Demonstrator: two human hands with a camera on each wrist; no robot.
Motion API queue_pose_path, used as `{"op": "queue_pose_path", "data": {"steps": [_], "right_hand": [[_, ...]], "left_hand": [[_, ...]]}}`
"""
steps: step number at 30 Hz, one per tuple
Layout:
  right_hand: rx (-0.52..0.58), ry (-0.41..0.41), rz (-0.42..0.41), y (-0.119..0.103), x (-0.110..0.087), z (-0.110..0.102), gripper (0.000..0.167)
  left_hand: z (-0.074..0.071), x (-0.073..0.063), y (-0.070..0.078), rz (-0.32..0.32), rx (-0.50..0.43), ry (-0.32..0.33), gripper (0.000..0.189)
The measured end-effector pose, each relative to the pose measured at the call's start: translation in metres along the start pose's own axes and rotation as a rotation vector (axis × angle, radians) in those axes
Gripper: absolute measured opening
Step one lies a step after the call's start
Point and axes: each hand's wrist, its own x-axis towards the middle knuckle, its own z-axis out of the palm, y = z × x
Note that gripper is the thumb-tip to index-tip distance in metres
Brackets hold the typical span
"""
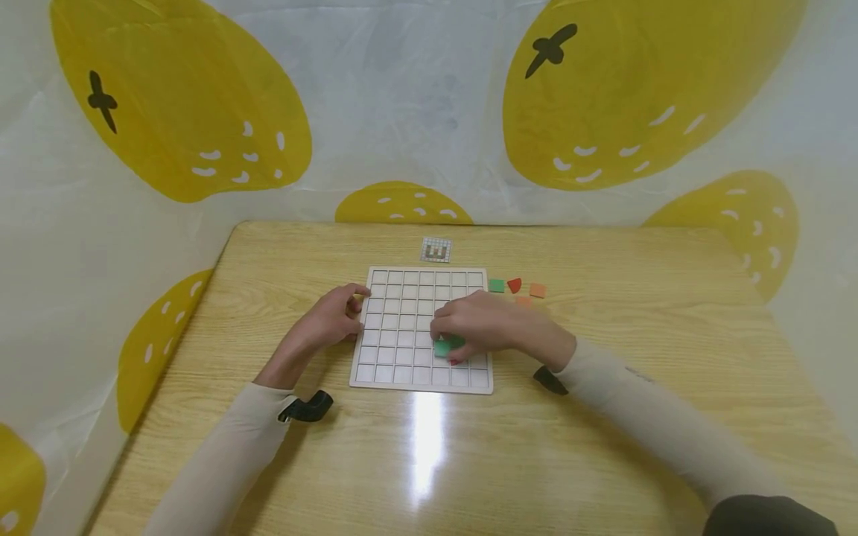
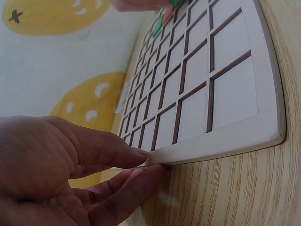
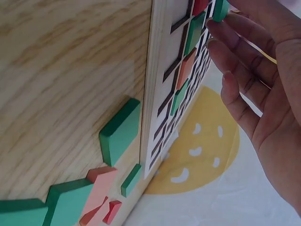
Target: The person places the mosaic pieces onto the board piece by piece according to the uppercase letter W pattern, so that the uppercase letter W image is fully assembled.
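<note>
A white grid board [image 1: 402, 309] lies flat on the table. At its left edge my left hand [image 1: 328, 316] pinches the rim between thumb and fingers, as the left wrist view shows. Over the board's right part, my right hand [image 1: 479, 321] holds a small green tile [image 3: 220, 10] by its fingertips. Beside that hand, a red tile [image 3: 200, 5], a green tile [image 3: 194, 33], an orange tile [image 3: 186, 68] and another green tile [image 3: 179, 96] sit in a line of the board's cells. In the head view the right hand covers most of them.
Right of the board lie loose tiles, among them a green square [image 1: 496, 285], a red wedge [image 1: 514, 284] and an orange square [image 1: 538, 290]. A small patterned card [image 1: 436, 250] lies behind the board. A lemon-print cloth [image 1: 409, 112] hangs around the wooden table [image 1: 335, 461].
</note>
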Motion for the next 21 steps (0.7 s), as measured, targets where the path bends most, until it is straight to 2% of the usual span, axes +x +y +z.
{"op": "queue_pose_path", "data": {"steps": [14,21], "right_hand": [[-0.035,0.002,-0.035,-0.0043,0.0032,0.0047,0.017],[-0.034,0.006,-0.068,-0.005,0.0029,0.0063,0.019]], "left_hand": [[0.0004,0.0017,-0.002,0.007,0.027,0.003,0.06],[0.0013,0.0012,-0.0015,0.001,0.034,0.013,0.059]]}}
